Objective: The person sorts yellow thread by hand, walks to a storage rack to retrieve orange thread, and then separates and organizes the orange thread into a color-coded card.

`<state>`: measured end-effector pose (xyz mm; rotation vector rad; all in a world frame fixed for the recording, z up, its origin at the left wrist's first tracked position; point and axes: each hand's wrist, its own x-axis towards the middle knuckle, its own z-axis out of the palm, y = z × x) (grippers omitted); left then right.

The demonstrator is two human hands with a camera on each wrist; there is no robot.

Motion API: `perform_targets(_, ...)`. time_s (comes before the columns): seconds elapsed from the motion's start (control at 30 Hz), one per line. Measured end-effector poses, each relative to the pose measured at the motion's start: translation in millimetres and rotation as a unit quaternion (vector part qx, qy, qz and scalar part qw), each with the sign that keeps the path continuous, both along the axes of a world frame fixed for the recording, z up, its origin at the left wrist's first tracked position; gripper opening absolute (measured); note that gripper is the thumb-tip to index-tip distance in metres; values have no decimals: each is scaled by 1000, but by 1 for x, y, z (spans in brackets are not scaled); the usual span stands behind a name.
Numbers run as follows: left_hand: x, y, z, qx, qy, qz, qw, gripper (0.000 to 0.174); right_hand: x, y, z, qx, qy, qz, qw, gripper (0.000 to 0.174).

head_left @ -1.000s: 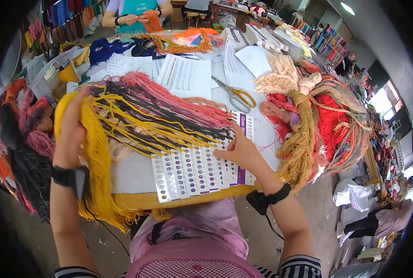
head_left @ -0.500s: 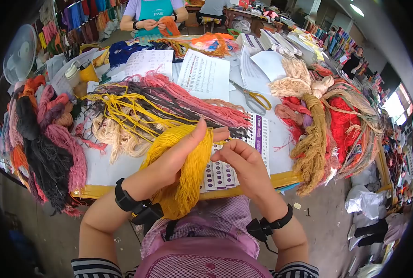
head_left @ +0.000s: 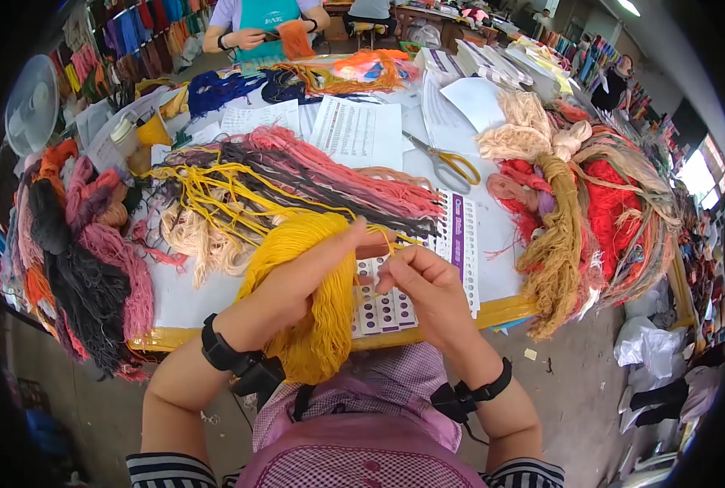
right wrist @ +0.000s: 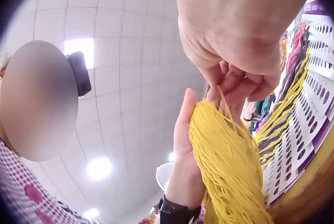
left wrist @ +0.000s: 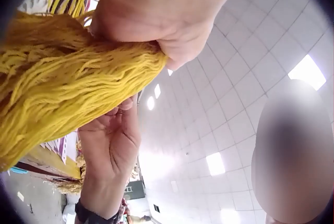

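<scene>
A thick yellow thread skein hangs from my left hand, which grips its upper part near the table's front edge. In the right wrist view the left thumb stands up beside the yellow skein. My right hand, just right of the skein, pinches a thin yellow strand between thumb and fingers. Behind both hands, yellow, black and pink threads lie across the table, their right ends at white cards with rows of holes. In the left wrist view the skein partly hides the right fingers.
Scissors lie behind the cards, beside printed sheets. Red, tan and cream skeins fill the right side; black and pink skeins hang over the left edge. Another person handles orange thread across the table.
My left hand has come from the far left to the middle with the yellow skein. My right hand has left the cards' thread ends and now pinches a yellow strand.
</scene>
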<state>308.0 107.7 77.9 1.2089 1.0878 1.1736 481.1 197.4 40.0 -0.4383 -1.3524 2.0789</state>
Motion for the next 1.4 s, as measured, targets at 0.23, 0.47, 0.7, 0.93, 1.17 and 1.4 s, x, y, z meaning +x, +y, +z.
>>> perform_targets(0.23,7,7,-15,114,108,17,987,56,-7,0,0,-8,-44,-13,999,14)
perform_targets(0.47,3,1,-16,-94,-192,62,975,41,1,0,0,16,-76,-26,997,13)
perform_targets(0.7,5,9,-31,-61,-175,108,977,29,-1,0,0,-15,-57,-57,997,15)
perform_targets(0.93,14,5,-19,71,403,173,896,30,-5,2,-8,-37,-59,-54,996,14)
perform_targets(1.17,-13,3,-18,-87,-311,156,934,29,18,3,5,-308,144,17,940,11)
perform_targets(1.4,-193,-51,-48,18,-432,301,850,27,203,57,22,153,-388,-79,905,12)
